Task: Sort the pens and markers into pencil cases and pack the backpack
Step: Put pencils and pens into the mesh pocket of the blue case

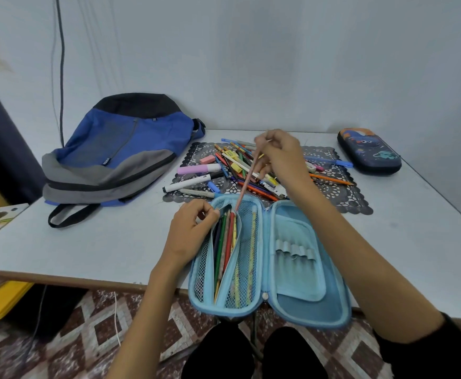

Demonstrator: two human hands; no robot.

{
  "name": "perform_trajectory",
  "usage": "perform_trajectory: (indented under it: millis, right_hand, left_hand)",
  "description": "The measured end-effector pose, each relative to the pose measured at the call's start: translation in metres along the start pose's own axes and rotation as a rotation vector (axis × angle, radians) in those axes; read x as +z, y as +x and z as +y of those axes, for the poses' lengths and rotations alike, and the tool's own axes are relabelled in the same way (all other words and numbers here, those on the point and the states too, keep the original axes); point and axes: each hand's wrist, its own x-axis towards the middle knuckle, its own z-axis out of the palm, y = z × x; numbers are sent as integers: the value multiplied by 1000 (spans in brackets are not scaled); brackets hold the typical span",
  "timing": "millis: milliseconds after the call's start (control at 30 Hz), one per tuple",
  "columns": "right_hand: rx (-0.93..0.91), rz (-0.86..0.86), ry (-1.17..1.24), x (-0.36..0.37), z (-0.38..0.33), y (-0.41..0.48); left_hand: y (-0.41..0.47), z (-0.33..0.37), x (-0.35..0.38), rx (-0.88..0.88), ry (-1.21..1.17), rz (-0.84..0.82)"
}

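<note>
My left hand (193, 228) pinches open the mesh pocket (247, 258) of the blue pencil case (336, 283); my right hand (281, 154) grips a pink pencil (247, 179), tip at the pocket's mouth. Held this steep, I reckon it may snag the mesh.

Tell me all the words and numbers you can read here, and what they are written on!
No text here reads clearly.
Backpack: a small tag with white letters, too blurred to read.
White marker: dark print on the barrel, too small to read.
Grey pen: a line of print, too small to read.
Dark pencil case: a cartoon picture, no words that I can make out.
</note>
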Motion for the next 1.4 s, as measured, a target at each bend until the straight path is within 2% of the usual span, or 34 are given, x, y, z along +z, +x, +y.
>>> perform_trajectory:
  millis: [233, 800, 1400]
  right_hand:
    - [93, -157, -69, 23, 20, -14]
    - [42, -124, -185, 27, 26, -20]
    - [163, -208, -319, 30, 33, -10]
  left_hand:
    - [-1, 1, 0, 2, 8, 5]
    - [0, -1, -1, 4, 1, 5]
    - [0, -1, 0, -1, -5, 11]
